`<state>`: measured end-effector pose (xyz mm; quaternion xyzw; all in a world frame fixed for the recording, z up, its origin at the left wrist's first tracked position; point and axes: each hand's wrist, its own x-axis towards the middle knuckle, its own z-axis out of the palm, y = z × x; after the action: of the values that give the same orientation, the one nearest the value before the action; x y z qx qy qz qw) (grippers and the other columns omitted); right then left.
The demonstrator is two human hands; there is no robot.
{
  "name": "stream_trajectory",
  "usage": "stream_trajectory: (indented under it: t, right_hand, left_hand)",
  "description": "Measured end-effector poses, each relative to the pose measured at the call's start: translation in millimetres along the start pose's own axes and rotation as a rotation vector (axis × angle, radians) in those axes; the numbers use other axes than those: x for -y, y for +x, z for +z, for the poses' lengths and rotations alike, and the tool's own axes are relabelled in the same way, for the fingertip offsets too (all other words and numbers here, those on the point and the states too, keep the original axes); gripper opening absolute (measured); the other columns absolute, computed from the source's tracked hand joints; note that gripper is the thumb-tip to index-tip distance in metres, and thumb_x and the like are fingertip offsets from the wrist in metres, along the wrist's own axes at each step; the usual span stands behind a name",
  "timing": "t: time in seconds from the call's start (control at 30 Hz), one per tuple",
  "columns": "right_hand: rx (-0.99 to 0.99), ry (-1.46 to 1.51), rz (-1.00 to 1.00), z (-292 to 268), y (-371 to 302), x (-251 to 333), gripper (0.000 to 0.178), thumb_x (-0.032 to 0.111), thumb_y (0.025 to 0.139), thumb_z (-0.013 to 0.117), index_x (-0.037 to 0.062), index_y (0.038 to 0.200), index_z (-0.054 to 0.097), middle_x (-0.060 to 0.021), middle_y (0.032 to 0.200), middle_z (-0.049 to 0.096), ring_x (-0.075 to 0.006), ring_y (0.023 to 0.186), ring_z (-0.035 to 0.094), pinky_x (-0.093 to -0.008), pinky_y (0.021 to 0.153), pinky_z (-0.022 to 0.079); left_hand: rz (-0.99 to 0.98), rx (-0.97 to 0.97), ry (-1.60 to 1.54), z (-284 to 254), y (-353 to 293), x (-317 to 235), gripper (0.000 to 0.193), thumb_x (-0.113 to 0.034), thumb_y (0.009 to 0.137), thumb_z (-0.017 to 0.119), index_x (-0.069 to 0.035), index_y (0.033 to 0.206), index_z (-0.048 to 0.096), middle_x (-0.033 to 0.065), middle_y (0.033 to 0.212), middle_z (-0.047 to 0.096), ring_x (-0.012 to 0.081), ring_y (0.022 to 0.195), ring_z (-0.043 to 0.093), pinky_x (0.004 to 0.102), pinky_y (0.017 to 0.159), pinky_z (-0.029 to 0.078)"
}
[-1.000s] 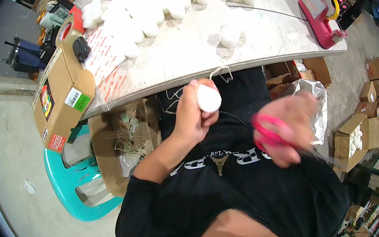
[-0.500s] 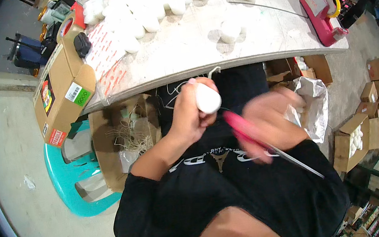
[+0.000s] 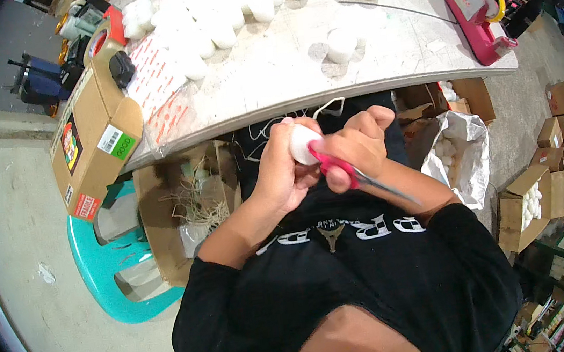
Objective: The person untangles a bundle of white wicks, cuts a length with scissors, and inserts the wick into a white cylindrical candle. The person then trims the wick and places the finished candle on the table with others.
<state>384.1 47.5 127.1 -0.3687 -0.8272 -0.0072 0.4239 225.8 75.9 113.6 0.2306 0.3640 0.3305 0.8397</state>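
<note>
My left hand (image 3: 279, 168) is wrapped round a short white candle (image 3: 302, 142), its flat round end turned towards me. Gripped in my right hand (image 3: 361, 146) is a pair of scissors (image 3: 337, 163) with pink handles. The handles lie against the candle's end, while the metal blades, smeared by motion, point down to the right. A loop of white string (image 3: 331, 105) shows just beyond my hands, under the table edge. Both hands are close together in front of my black shirt.
Many white candles (image 3: 223, 37) stand on the white table (image 3: 413, 40), along with a pink tape dispenser (image 3: 479, 29) and a thin rod. At left are a cardboard carton (image 3: 96, 121), a box of strings (image 3: 197, 257) and a turquoise chair (image 3: 98, 283). Right of me sits a silvery bag (image 3: 472, 167).
My right hand has moved up and left, bringing the scissors' pink handles against the candle's end. My left hand keeps holding the candle in nearly the same place.
</note>
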Motion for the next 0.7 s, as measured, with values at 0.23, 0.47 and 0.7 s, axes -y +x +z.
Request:
stream_trajectory:
  t: [0.23, 0.47, 0.7]
  right_hand:
    - [0.331, -0.3, 0.451, -40.8, 21.0, 2.7, 0.057, 0.015, 0.069, 0.071, 0.0094, 0.123, 0.055, -0.0127, 0.095, 0.055, -0.0301, 0.092, 0.052, -0.0416, 0.087, 0.038]
    - [0.354, 0.714, 0.296, -22.2, 11.2, -7.6, 0.067, -0.003, 0.081, 0.057, 0.0067, 0.142, 0.031, -0.0205, 0.135, 0.041, -0.0351, 0.125, 0.04, -0.0386, 0.102, 0.034]
    - [0.07, 0.554, 0.688, -19.1, -7.9, -11.2, 0.024, 0.003, 0.085, 0.061, 0.0055, 0.109, 0.066, -0.0075, 0.079, 0.058, -0.0167, 0.074, 0.055, -0.0262, 0.066, 0.045]
  left_hand:
    - [1.083, 0.005, 1.043, -28.9, -8.5, -39.9, 0.024, -0.024, 0.086, 0.047, -0.003, 0.079, 0.057, 0.0101, 0.068, 0.054, 0.0179, 0.059, 0.053, 0.0297, 0.054, 0.042]
    - [0.854, 0.5, 1.371, -9.8, -6.0, -47.5, 0.013, -0.016, 0.071, 0.055, -0.006, 0.077, 0.059, 0.0113, 0.071, 0.055, 0.03, 0.062, 0.056, 0.0364, 0.058, 0.047]
    - [0.871, 0.406, 1.354, 10.6, 4.9, -50.1, 0.018, -0.011, 0.07, 0.068, -0.006, 0.085, 0.06, 0.0106, 0.091, 0.055, 0.0272, 0.076, 0.059, 0.0348, 0.067, 0.049]
